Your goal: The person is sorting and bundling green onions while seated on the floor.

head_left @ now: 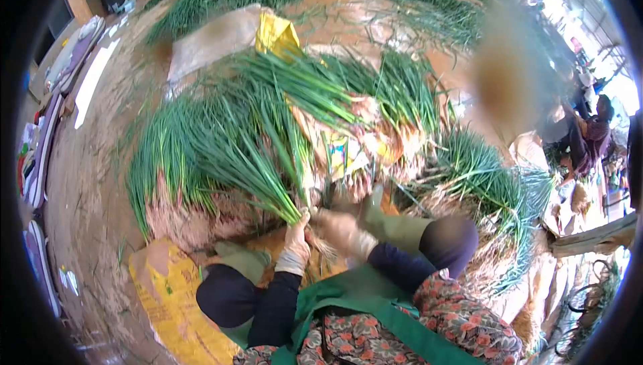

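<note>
Gripping a bunch of green onions (268, 181) above the floor, the left hand (298, 236) is closed, while the blurred right hand (338, 230) nears its root end, finger state unclear; a yellow sack (175, 305) bears illegible print.

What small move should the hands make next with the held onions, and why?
Perhaps bring the right hand to the roots just below: the left hand holds the onions low, their leaves fan away, and the right hand is near, though too blurred to show its grip.
</note>
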Available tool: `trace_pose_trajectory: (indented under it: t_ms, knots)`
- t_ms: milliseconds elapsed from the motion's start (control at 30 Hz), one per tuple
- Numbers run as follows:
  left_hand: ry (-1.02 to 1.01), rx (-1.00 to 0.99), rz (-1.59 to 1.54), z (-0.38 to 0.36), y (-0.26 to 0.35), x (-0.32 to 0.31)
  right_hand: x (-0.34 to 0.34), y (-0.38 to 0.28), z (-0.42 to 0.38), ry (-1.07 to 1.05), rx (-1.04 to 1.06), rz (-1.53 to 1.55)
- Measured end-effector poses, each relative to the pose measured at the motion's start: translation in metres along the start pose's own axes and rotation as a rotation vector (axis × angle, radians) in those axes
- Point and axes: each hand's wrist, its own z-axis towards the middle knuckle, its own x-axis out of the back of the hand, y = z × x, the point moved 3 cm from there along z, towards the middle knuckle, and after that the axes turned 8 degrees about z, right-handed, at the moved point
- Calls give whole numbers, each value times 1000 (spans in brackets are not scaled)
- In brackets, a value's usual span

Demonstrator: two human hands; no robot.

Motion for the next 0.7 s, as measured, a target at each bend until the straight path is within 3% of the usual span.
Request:
trace_pose_trajectory:
  t_ms: [33, 67, 133, 167, 200, 233, 300, 333, 367, 467, 500, 600, 633, 667, 700]
  knots:
    - [-85, -41, -236, 10, -4, -1, -86, 56, -15, -237, -31, 86]
    - [-14, -14, -248, 2, -5, -1, 1, -18, -14, -527, -292, 96]
    - [-11, 5, -232, -13, -23, 2, 2, 9, -31, -689, -114, 591]
    - [-9, 20, -194, -16, -25, 0, 5, 25, -22, -707, -51, 549]
    - [21, -1, -118, -18, -24, -1, 13, 33, -12, -479, -194, 585]
    - [49, -22, -41, -21, -24, -3, 17, 28, -1, -254, -146, 595]
    - [88, -170, 204, -21, -28, -3, 15, 17, 23, -111, -214, 395]
    - [69, -198, 171, -20, -33, -3, 13, 7, 35, -189, -332, 194]
    - [52, -221, 140, -21, -40, -2, 0, 21, 42, -153, -547, 250]
    - [47, -242, 71, -31, -27, -2, -10, 26, 34, -195, -397, 172]
    - [43, -236, 27, -30, -28, 0, -38, 53, 26, -129, -142, -60]
    - [-64, -66, -167, -31, -36, -1, -37, 51, 5, 406, -581, 1006]
    - [-133, -38, -230, -27, -43, 4, -32, 35, 4, 488, -503, 1269]
    - [-211, -7, -282, -23, -44, 0, -29, 20, 0, 542, -484, 1220]
    - [-74, 132, -324, -37, -31, -8, -34, 11, 4, 639, -254, 1088]
